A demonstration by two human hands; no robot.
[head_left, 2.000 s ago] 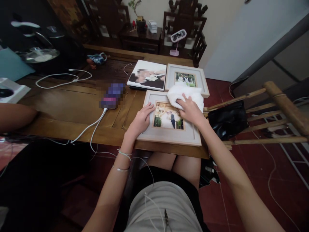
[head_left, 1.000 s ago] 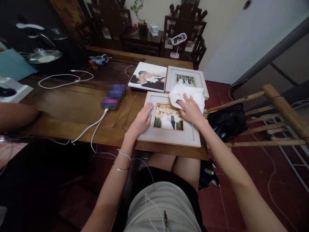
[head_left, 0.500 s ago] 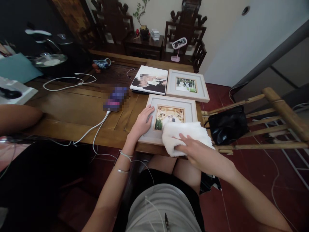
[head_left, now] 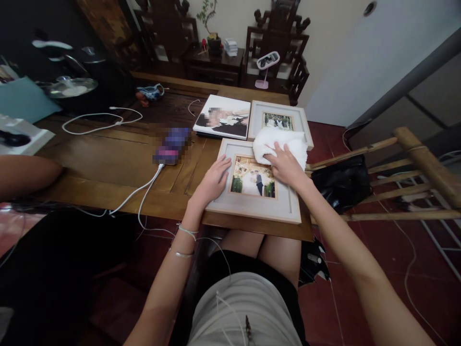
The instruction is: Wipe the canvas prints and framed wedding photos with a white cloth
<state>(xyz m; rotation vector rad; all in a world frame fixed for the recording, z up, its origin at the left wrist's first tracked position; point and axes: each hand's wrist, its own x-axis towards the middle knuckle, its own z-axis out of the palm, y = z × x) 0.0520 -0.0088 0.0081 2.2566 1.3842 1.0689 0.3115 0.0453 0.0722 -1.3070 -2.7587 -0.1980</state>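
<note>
A light wooden picture frame (head_left: 254, 211) with a photo of a couple lies flat at the table's near edge. My left hand (head_left: 212, 180) rests on its left side, fingers stretched out and thumb apart. In my right hand (head_left: 286, 166) is a fluffy white cloth (head_left: 281, 142), pressed down over the frame's upper right corner. Part of the cloth also covers the lower edge of a second picture frame (head_left: 305, 126) lying behind. My right index and middle fingers lie across the cloth.
Left of the second frame lies a photo album (head_left: 223, 117). A phone (head_left: 173, 145), its screen blurred, has a white cable (head_left: 144, 185) attached. Another person's arm (head_left: 29, 177) rests at the left. A bamboo chair (head_left: 421, 158) with a black bag (head_left: 340, 182) stands at the right.
My right hand has moved the cloth away from me, from the frame's lower right to its upper right, uncovering the photo. My left hand has stayed in place.
</note>
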